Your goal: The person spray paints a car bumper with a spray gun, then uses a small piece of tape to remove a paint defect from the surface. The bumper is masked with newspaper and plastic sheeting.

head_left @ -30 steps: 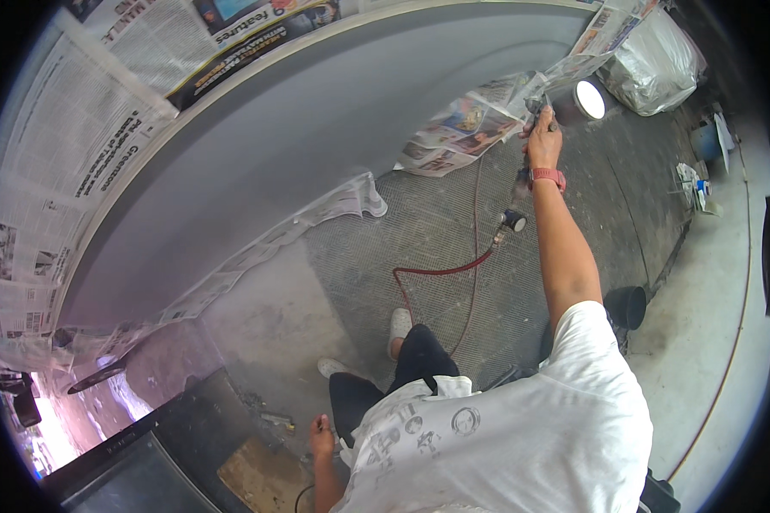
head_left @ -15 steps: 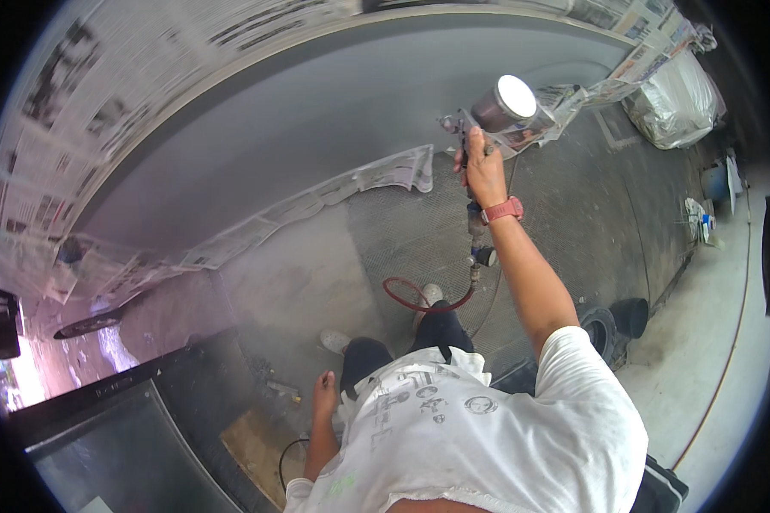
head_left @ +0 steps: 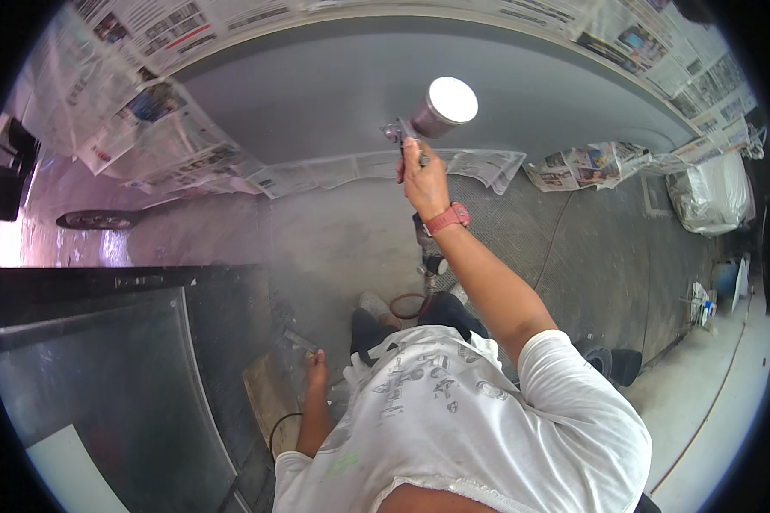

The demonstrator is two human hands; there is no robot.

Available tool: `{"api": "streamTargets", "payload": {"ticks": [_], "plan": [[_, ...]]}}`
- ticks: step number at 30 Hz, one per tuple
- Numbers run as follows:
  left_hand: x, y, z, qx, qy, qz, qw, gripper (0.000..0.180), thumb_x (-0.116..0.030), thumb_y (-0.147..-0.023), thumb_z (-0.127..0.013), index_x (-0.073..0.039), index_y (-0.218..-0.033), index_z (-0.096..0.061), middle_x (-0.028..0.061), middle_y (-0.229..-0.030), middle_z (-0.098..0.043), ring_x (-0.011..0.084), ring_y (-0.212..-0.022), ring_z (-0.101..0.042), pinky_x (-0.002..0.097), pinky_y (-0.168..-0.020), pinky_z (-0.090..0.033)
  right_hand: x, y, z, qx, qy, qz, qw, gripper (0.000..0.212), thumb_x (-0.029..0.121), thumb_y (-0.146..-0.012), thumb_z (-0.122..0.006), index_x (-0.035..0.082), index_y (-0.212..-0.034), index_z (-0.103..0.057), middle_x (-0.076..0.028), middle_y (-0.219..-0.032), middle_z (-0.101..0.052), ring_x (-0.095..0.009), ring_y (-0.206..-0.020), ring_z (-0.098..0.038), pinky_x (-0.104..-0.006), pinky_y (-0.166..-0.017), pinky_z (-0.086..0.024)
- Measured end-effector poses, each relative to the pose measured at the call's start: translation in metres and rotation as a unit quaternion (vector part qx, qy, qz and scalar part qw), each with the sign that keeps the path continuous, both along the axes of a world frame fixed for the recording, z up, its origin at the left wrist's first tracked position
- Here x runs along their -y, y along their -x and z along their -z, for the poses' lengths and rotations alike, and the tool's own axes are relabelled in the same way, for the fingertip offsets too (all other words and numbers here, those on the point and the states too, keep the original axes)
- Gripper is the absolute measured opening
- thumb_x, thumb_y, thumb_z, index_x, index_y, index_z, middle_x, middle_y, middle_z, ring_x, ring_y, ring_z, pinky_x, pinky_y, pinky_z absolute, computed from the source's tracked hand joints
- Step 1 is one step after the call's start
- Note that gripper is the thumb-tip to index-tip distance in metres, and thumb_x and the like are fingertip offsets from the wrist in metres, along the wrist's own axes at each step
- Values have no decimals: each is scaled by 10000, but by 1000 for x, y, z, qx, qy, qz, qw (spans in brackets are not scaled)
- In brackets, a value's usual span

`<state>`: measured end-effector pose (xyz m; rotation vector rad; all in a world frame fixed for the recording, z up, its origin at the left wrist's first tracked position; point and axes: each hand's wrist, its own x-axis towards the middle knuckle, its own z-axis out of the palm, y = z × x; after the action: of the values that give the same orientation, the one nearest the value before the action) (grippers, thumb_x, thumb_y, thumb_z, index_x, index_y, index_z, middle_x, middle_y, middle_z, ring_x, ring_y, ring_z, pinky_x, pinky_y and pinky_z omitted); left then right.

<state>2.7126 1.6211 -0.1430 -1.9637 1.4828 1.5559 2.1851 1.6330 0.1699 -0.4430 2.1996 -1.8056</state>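
Out in front, my right hand [head_left: 424,178] is wrapped around the grip of a spray gun [head_left: 405,144]. A paint cup [head_left: 447,106] with a white top sits tilted on the gun. Below the hand, a fitting with a round regulator [head_left: 435,264] and a dark red hose [head_left: 409,304] hang from it. The gun is held close to a smooth grey panel [head_left: 316,94], apart from it. Low at my side, my left hand [head_left: 316,372] has its fingers curled; whatever is in them, if anything, is too small to make out.
Newspaper masking [head_left: 334,171] borders the panel above and below. A dark glazed panel [head_left: 103,376] stands at left, near a wooden board [head_left: 269,398]. At right are a plastic-wrapped bundle [head_left: 710,195], a dark bucket [head_left: 624,366] and a pale wall [head_left: 710,385]. A wheel [head_left: 98,220] shows far left.
My right hand has carried the spray gun leftward along the grey panel. The view has turned left, showing more of the dark glazed panel. My left hand stays low, still curled.
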Motion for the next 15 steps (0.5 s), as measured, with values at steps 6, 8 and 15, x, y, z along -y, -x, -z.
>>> {"api": "streamTargets", "payload": {"ticks": [6,8,15], "plan": [[-15,-3,-30,13,-14,11,1000,688,-571,-1051,-528,22,-1382,-636,248,-1388,-650,369,-1312,-607,451,-1129,-434,93,-50,23,-91,-44,-41,994,562,476,-1098,-540,-10,-1354,-660,-51,-631,-597,-125,-563,-566,-321,-556,-475],[-22,-4,-41,-1,-20,6,1000,704,-566,-1053,-527,45,-1389,-624,264,-1373,-654,381,-1289,-622,460,-1116,-446,121,-65,22,-71,-27,-69,995,601,506,-1064,-539,75,-1480,-593,-309,-767,-667,-479,-777,-697,-499,-746,-538],[-46,-18,-39,-50,-5,-109,993,718,-575,-1057,-511,55,-1384,-623,272,-1351,-655,415,-1214,-650,491,-1046,-489,207,-108,-4,-123,-44,-112,985,565,494,-1064,-542,66,-1418,-646,-275,-710,-672,-468,-740,-698,-498,-718,-541]]}}
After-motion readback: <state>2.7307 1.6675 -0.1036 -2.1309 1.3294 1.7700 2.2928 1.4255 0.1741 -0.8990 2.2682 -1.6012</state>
